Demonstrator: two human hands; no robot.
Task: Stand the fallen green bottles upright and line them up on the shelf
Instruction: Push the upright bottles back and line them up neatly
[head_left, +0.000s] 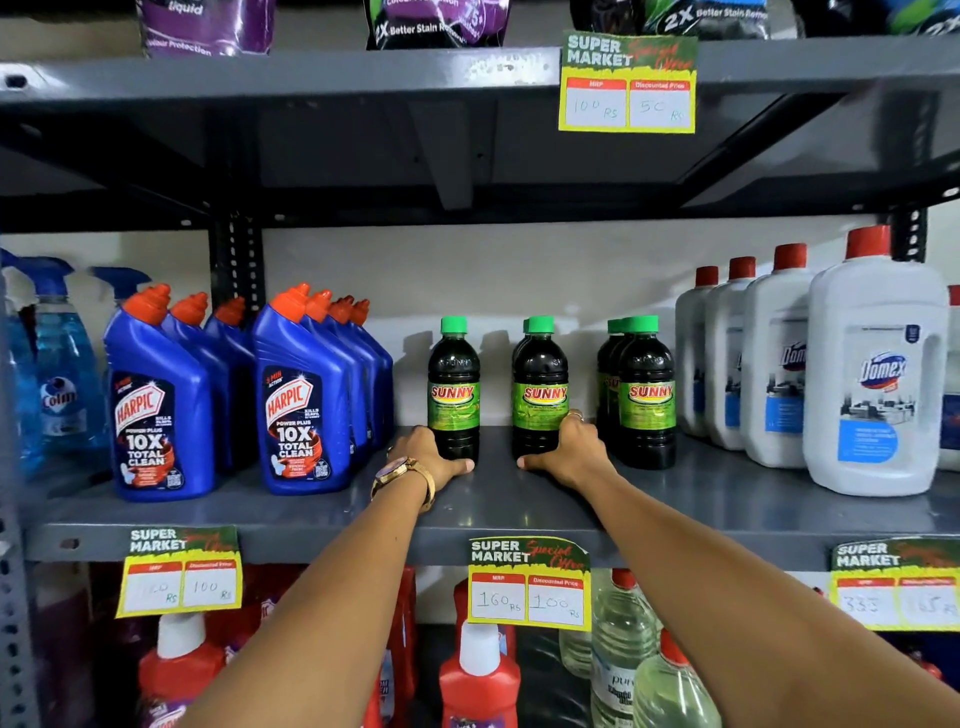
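Observation:
Dark bottles with green caps and green SUNNY labels stand upright on the grey middle shelf (519, 499). The left bottle (453, 387) stands alone. The middle bottle (540, 387) has another right behind it. The right bottle (647, 392) has two more behind it. My left hand (431, 454) wraps the base of the left bottle from its left side, thumb across the front. My right hand (569, 449) grips the base of the middle bottle from its right side, thumb in front. No bottle lies on its side.
Blue Harpic bottles (306, 395) stand in rows just left of my left hand, with blue spray bottles (57, 364) beyond. White Domex jugs (872, 374) fill the right. Price tags (530, 584) hang on the shelf edge. Red bottles and clear bottles sit below.

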